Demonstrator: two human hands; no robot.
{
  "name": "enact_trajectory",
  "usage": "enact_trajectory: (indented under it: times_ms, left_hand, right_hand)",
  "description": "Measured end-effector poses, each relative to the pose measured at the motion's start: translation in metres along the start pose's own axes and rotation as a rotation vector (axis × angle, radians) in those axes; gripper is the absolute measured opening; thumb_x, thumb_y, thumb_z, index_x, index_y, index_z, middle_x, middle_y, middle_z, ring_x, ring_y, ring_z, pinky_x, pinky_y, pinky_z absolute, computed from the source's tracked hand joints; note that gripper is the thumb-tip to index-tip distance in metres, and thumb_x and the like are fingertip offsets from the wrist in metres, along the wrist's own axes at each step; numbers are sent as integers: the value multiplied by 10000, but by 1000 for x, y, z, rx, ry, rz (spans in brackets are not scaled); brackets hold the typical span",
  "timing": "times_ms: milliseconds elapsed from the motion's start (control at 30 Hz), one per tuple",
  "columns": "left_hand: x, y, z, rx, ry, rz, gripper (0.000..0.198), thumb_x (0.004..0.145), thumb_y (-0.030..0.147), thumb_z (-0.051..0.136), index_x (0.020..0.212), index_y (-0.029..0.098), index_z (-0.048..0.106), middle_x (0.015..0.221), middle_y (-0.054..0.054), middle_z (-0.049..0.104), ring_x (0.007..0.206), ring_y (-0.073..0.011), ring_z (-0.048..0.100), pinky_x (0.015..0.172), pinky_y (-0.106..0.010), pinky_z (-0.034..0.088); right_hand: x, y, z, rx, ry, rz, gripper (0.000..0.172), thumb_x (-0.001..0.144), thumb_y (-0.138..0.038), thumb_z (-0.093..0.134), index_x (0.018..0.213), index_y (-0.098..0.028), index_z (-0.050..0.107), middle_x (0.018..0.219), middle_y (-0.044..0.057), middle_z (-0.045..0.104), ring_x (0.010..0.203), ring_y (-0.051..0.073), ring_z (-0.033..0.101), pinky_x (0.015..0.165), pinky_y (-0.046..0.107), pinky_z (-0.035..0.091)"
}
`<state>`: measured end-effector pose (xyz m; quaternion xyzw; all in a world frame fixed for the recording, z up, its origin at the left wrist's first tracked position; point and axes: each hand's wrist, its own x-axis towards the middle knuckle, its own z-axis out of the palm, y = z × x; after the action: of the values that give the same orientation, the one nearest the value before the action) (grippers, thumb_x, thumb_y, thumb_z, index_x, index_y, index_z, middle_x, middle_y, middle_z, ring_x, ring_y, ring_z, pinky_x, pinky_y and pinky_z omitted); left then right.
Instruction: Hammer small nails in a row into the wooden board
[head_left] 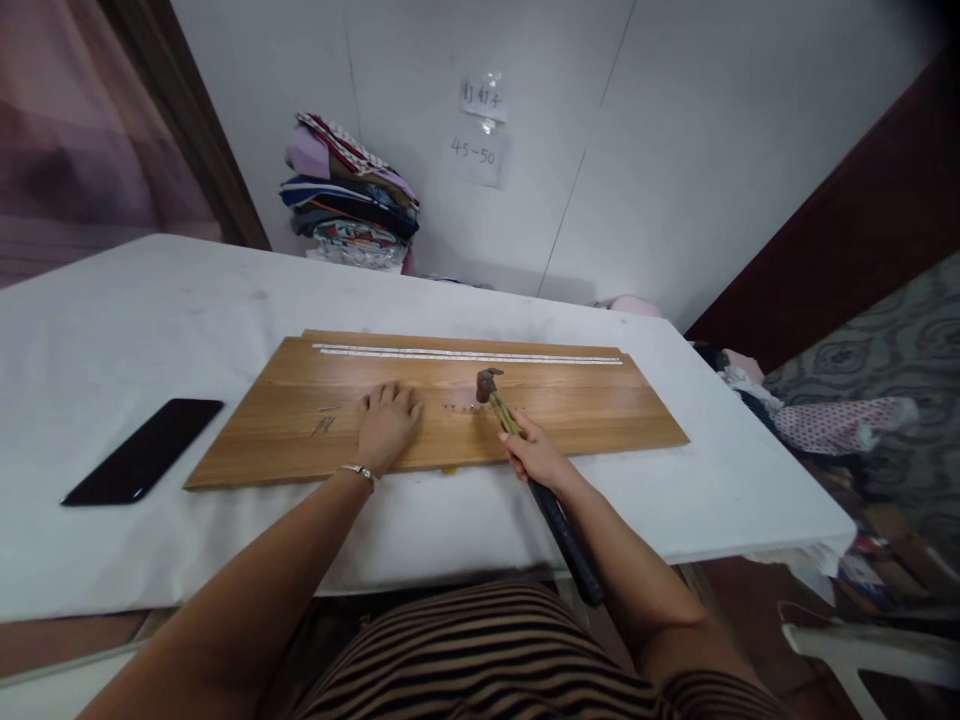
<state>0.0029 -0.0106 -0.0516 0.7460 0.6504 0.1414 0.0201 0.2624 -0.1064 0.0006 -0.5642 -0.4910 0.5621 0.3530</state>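
My right hand (535,450) is wrapped round the shaft of a claw hammer (504,412), its black grip trailing back under my forearm. The hammer's head hangs just above or at a row of small nail heads (453,407) in the middle of a wooden board (600,410); I cannot tell whether it touches them. My left hand (388,425) lies flat on the board with its fingers spread, left of that row. Several loose nails (324,424) lie on the board to the left of my left hand.
Two white measuring strips (465,355) run along the board's far edge. A black phone (142,452) lies on the white-covered table (247,290) at the left. Folded clothes (352,195) are stacked by the wall. A white plastic chair (877,645) stands at lower right.
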Motion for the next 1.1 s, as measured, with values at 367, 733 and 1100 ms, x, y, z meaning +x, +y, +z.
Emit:
enact_trajectory:
  times_ms: [367,733,1100]
  left_hand:
    - [0,-2,1,1,-11,6,475,1058,383,403,1331,194,743,1540,-199,664,1471,-387,529,1217,-591,401]
    - [1,-3,2,-3,-12,3,473,1062,390,397,1319,203,747,1528,-197,669,1484,-376,519,1218,-575,403]
    - [0,-1,1,-3,-2,1,458,1058,379,405,1303,201,749,1504,-193,682,1463,-376,531,1209,-573,405]
  right_hand:
    - [0,-2,0,-7,11,-1,820,965,-325,653,1726,-177,387,514,-145,428,395,103,384,398,194,344]
    - [-1,-5,1,6,12,32,797,962,-320,670,1710,-204,421,542,-138,461,394,92,392,393,188,345]
    - [0,-5,1,-24,5,14,774,964,-281,640,1701,-171,429,507,-138,441,384,104,389,392,194,343]
